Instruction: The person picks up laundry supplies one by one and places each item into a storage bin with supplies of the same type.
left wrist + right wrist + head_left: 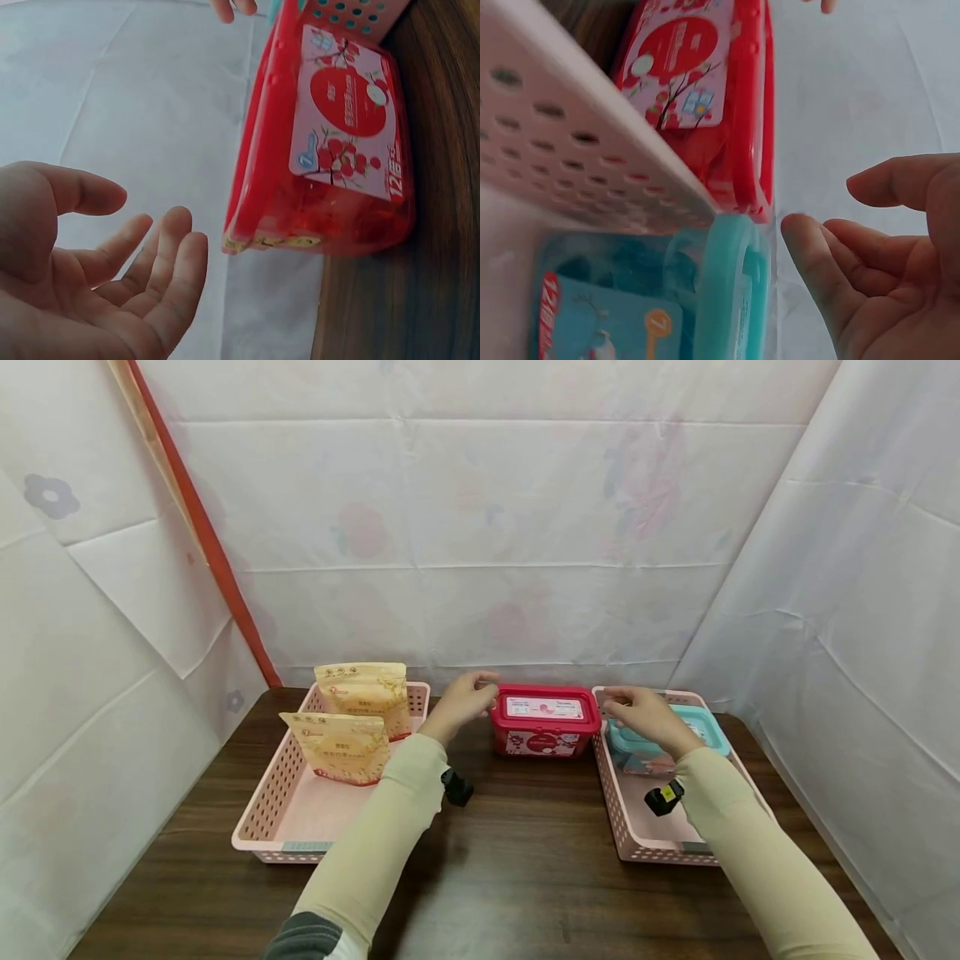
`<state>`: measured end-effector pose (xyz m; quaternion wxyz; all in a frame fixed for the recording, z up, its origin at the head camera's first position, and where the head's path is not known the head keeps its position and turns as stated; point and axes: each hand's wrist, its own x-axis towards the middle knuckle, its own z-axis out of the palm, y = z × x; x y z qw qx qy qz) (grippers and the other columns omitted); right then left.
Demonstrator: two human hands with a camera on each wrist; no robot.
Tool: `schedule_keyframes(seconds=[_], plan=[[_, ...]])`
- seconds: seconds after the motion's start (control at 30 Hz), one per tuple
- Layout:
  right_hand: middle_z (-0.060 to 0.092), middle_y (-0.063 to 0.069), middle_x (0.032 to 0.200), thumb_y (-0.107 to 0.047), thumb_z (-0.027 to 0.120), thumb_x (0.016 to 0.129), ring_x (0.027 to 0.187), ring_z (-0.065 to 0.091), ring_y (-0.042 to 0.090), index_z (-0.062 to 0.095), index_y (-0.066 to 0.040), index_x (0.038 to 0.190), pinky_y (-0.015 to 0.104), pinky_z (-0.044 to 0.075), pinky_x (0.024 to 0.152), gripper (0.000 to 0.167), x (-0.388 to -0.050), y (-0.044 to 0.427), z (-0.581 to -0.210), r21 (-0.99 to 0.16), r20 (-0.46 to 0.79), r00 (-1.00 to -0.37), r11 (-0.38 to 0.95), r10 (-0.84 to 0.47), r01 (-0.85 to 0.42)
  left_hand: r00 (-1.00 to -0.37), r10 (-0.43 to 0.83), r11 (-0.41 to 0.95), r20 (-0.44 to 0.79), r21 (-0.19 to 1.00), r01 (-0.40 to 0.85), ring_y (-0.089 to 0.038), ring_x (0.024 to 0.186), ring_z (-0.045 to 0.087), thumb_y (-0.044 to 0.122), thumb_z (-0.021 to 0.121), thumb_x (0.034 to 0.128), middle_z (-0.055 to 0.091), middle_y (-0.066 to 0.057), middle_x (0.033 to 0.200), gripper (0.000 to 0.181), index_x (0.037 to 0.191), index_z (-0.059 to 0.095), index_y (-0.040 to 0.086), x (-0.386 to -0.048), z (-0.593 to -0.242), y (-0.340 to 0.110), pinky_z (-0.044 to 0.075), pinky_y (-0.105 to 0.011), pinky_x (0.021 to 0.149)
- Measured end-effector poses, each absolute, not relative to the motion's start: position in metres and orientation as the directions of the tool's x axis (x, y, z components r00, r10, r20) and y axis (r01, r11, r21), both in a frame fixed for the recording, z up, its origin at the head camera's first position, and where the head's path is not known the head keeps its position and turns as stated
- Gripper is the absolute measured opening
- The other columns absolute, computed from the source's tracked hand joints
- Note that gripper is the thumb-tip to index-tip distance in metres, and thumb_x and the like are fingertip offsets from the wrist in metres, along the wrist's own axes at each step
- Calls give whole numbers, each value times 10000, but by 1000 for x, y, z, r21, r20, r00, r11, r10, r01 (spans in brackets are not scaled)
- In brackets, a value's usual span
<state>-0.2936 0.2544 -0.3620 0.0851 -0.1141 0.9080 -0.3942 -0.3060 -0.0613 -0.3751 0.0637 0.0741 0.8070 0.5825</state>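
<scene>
Between two pink baskets stands a red lidded plastic tub (546, 720) with a cherry-patterned label. My left hand (467, 700) is just left of the tub, fingers loosely bent and holding nothing; in the left wrist view a gap separates the hand (112, 270) from the tub (337, 127). On the other side, my right hand (647, 717) hovers above the right basket (622, 814) with nothing in its fingers. A teal lidded tub (705, 727) sits in that basket, partly hidden by the hand. The right wrist view shows the hand (885, 262) apart from both tubs.
In the left pink basket (262, 802) two yellow pouches (348, 752) stand upright at the back. The baskets rest on a dark wooden table (525, 877). White patterned sheeting (480, 527) rises behind and on both sides, with an orange-red strip (202, 527) at left.
</scene>
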Motion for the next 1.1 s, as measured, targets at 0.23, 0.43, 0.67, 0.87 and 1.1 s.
schedule_keyframes(seconds=[0.23,0.43,0.67,0.87,1.1], plan=[[581,289,1300,-204,532,1050,1095,643,355,436,102,1449,414,571,870,512,-310,244,-368,-709,-75,-957,689,-281,-147,-984,179,337,-12,940,50,-281,951,657,157,536,994,628,-206,1191,437,1387,554,-34,-313,-382,-60,559,-422,896],[559,302,1334,-200,533,1037,1116,622,379,445,114,1439,482,537,913,518,-318,236,-372,-581,-54,-956,788,-287,-203,-988,155,359,-29,933,29,-289,1041,648,181,551,1002,596,-199,1297,441,1396,551,-19,-314,-388,-55,559,-419,898],[612,328,1206,-150,535,982,874,613,321,575,146,1290,439,518,810,429,-323,228,-368,-457,-43,-951,853,-305,-252,-991,130,367,-40,930,11,-304,1135,613,198,553,1009,570,-198,1356,455,1406,538,-25,-316,-389,-51,545,-461,920],[543,337,1338,-99,512,986,638,487,138,556,158,1316,305,432,625,421,-328,227,-364,-470,-111,-944,854,-310,-225,-992,118,430,-36,903,18,-300,1135,624,143,563,1009,561,-213,1369,437,1405,535,-42,-320,-393,-50,580,-377,844],[550,344,1320,-77,548,996,805,682,222,474,177,1376,353,582,738,463,-335,224,-361,-448,-175,-942,875,-287,-184,-994,105,522,9,851,63,-289,1199,583,46,604,944,605,-203,1319,463,1396,554,-37,-324,-396,-48,540,-392,931]])
